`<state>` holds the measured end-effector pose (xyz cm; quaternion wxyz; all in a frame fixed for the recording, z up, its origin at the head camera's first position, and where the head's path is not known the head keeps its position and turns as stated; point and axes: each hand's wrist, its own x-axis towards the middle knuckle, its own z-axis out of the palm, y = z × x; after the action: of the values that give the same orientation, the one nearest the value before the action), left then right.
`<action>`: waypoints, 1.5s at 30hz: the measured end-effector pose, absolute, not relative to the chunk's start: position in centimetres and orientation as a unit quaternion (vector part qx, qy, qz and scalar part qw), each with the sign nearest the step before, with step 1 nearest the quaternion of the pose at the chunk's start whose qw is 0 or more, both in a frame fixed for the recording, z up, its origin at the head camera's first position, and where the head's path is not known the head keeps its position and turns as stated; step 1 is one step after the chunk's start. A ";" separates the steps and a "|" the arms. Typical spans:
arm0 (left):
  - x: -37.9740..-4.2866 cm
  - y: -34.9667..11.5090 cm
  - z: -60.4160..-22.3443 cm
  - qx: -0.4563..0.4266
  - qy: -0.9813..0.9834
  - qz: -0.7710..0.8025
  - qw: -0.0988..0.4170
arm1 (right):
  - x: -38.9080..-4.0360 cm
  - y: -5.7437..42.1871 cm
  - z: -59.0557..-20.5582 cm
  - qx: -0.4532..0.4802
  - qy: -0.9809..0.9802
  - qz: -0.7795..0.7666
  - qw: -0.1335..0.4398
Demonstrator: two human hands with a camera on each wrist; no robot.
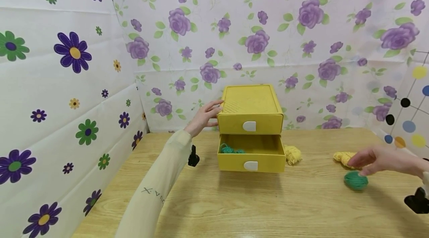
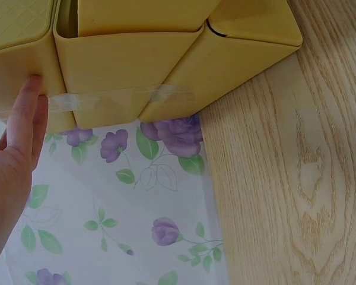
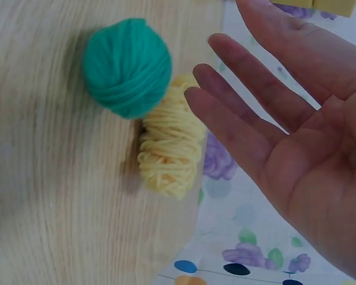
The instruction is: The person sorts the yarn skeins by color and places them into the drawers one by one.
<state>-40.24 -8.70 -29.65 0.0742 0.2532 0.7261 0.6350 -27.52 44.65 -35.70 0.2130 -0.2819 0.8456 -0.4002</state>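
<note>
A yellow two-drawer box (image 1: 251,100) stands at the back middle of the table, its lower drawer (image 1: 252,163) pulled out and its upper one closed. Green yarn (image 1: 227,149) lies in the left of that lower drawer. My left hand (image 1: 205,116) touches the box's left side near the top with straight fingers, as the left wrist view also shows. At the right, my right hand (image 1: 385,159) hovers with spread fingers and nothing in it. Just below it is a green yarn ball (image 3: 127,68), beside a yellow yarn skein (image 3: 172,142).
Another yellow yarn bundle (image 1: 293,155) lies against the right side of the drawer box. Floral cloth (image 1: 207,44) hangs behind the wooden table (image 1: 248,208), and more printed cloth bounds the left and right sides.
</note>
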 end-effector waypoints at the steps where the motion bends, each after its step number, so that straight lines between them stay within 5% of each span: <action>1: -40.3 -8.7 -29.6 0.254 0.726 0.634 0.074 | -27.5 44.8 -35.9 -0.280 0.849 -0.395 0.211; 27: -40.0 -8.9 -29.5 0.256 0.730 0.630 0.073 | -27.7 46.2 -40.0 -0.257 0.841 -0.423 0.220; 45: -40.1 -8.8 -29.6 0.252 0.729 0.633 0.074 | -27.5 46.2 -40.9 -0.216 0.891 -0.370 0.154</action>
<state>-40.11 -8.82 -29.60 0.0740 0.2520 0.7286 0.6326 -27.50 46.19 -40.90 0.1539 -0.2158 0.8906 -0.3695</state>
